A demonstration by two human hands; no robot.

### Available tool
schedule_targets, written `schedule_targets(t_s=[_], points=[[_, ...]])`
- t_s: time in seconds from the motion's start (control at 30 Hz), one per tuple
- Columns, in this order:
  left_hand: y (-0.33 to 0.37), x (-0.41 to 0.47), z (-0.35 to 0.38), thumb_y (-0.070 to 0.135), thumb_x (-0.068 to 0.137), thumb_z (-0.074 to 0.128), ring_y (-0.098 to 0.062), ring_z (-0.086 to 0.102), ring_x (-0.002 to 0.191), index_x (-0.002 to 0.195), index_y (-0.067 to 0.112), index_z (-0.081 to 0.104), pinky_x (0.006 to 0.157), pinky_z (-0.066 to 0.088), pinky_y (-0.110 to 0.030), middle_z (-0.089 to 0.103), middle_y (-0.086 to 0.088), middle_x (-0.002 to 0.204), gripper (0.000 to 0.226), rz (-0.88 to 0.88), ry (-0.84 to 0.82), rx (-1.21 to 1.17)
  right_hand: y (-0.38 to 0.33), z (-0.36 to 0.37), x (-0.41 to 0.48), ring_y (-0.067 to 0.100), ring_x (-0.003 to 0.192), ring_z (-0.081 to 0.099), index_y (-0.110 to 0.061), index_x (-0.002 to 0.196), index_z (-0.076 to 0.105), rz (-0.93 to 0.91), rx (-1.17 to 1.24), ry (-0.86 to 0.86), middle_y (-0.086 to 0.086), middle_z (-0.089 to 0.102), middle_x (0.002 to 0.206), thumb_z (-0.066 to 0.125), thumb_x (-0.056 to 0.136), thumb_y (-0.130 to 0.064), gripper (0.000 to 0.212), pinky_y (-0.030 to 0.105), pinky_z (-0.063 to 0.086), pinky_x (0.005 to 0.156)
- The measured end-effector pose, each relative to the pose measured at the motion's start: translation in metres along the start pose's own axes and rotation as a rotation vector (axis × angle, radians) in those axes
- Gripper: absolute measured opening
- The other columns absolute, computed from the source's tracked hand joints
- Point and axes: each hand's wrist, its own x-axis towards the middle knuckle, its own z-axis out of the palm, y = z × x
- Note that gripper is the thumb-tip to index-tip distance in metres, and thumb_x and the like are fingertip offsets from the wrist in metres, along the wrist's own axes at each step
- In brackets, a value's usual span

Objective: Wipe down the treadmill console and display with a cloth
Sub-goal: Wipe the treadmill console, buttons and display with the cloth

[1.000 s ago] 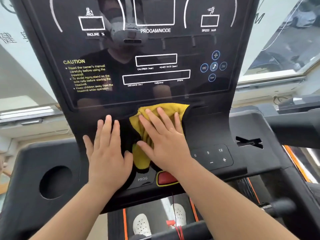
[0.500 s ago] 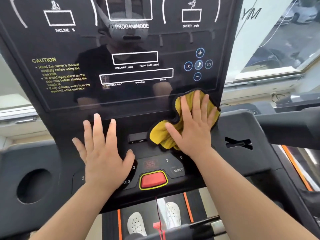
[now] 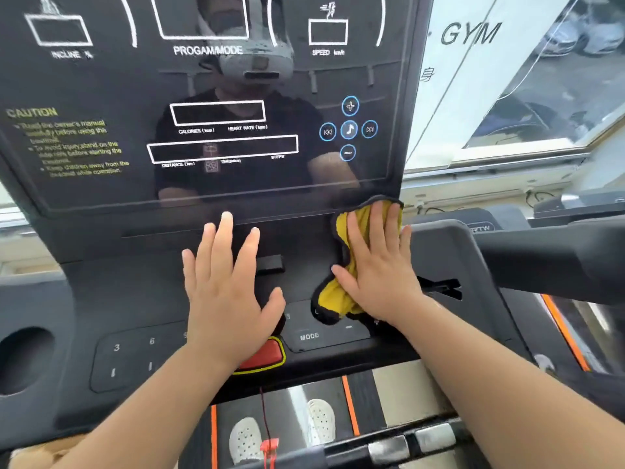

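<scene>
meanwhile the right hand [image 3: 378, 265], fingers flat and spread, pressed the yellow cloth [image 3: 341, 292] on the console just right of the red stop button [image 3: 262, 355]; the left hand [image 3: 226, 292] lay splayed, gripping nothing, above that button, and sliding down could probably press it.

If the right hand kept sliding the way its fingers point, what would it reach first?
The right hand, flat on the yellow cloth, points up the console. It would likely meet the lower right corner of the glossy display first, below the minus button.
</scene>
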Motion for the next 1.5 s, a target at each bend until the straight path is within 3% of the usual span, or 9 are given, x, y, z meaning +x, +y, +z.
schedule_targets(t_s=[0.23,0.4,0.57,0.73,0.9,1.07,1.33,1.4,1.5], points=[[0.021,-0.009,0.018,0.046,0.076,0.061,-0.037,0.018,0.153,0.146,0.017,0.048,0.119,0.018,-0.064,0.025,-0.013,0.165,0.078,0.04,-0.089,0.062,0.01,-0.003,-0.034,0.031,0.147,-0.041,-0.024,0.152,-0.038,-0.049,0.045,-0.187,0.008,-0.044,0.159,0.018,0.086,-0.083,0.105,0.056,-0.013,0.125],[0.022,-0.016,0.018,0.045,0.076,0.062,-0.038,0.028,0.149,0.143,0.016,0.052,0.118,0.024,-0.06,0.032,-0.014,0.162,0.073,0.018,-0.093,0.104,-0.018,-0.001,-0.018,0.046,0.149,-0.032,-0.017,0.161,-0.017,-0.031,0.011,-0.145,0.025,-0.031,0.164,0.025,0.088,-0.083,0.108,0.063,-0.015,0.12],[0.024,-0.03,0.021,0.046,0.077,0.061,-0.037,0.039,0.142,0.137,0.018,0.058,0.113,0.033,-0.057,0.042,-0.014,0.156,0.066,0.036,-0.118,0.148,-0.029,0.0,-0.041,0.034,0.154,-0.028,-0.028,0.165,-0.004,-0.344,0.035,-0.219,0.008,-0.02,0.171,0.026,0.093,-0.078,0.093,0.068,-0.008,0.121],[0.017,-0.037,0.024,0.047,0.08,0.053,-0.038,0.043,0.138,0.13,0.016,0.063,0.11,0.035,-0.057,0.046,-0.015,0.152,0.06,0.032,-0.067,0.134,0.016,-0.009,-0.07,0.023,0.153,-0.032,-0.037,0.161,-0.017,-0.496,0.013,-0.365,-0.006,-0.026,0.169,0.043,0.086,-0.082,0.106,0.057,-0.017,0.123],[0.009,-0.045,0.023,0.049,0.083,0.052,-0.039,0.04,0.139,0.131,0.016,0.062,0.112,0.034,-0.059,0.044,-0.014,0.153,0.059,0.002,-0.059,0.121,0.015,-0.014,-0.058,0.035,0.151,-0.035,-0.03,0.157,-0.029,-0.161,0.073,-0.314,0.009,-0.034,0.166,-0.004,0.08,-0.092,0.102,0.068,-0.009,0.122],[-0.001,-0.054,0.019,0.05,0.084,0.048,-0.039,0.04,0.14,0.133,0.017,0.061,0.112,0.034,-0.06,0.044,-0.014,0.154,0.061,-0.045,-0.077,0.13,-0.051,0.004,-0.044,0.056,0.151,-0.018,-0.016,0.164,-0.004,0.009,0.045,-0.197,0.032,-0.017,0.165,0.006,0.091,-0.078,0.096,0.072,-0.005,0.12],[-0.011,-0.061,0.015,0.048,0.083,0.05,-0.036,0.046,0.132,0.129,0.016,0.063,0.107,0.035,-0.051,0.053,-0.011,0.144,0.057,-0.07,-0.002,0.068,-0.023,-0.004,-0.074,0.035,0.159,-0.005,-0.04,0.162,0.021,-0.52,0.057,-0.278,0.002,0.007,0.173,0.022,0.096,-0.077,0.076,0.059,-0.003,0.125],[-0.002,-0.058,0.015,0.048,0.083,0.053,-0.033,0.054,0.12,0.124,0.015,0.067,0.099,0.04,-0.047,0.062,-0.006,0.13,0.054,-0.028,0.019,0.036,-0.013,-0.013,-0.069,0.028,0.159,0.011,-0.038,0.161,0.029,-0.498,0.147,-0.257,-0.003,0.02,0.171,0.026,0.098,-0.071,0.071,0.051,0.01,0.128],[0.021,-0.047,0.017,0.051,0.082,0.057,-0.028,0.059,0.099,0.111,0.018,0.07,0.083,0.047,-0.041,0.067,0.001,0.106,0.045,0.061,-0.008,0.005,-0.004,-0.025,-0.055,0.027,0.131,0.051,-0.024,0.146,0.055,-0.381,0.202,0.076,0.0,0.057,0.145,0.051,0.099,-0.046,0.052,0.046,0.039,0.109]])
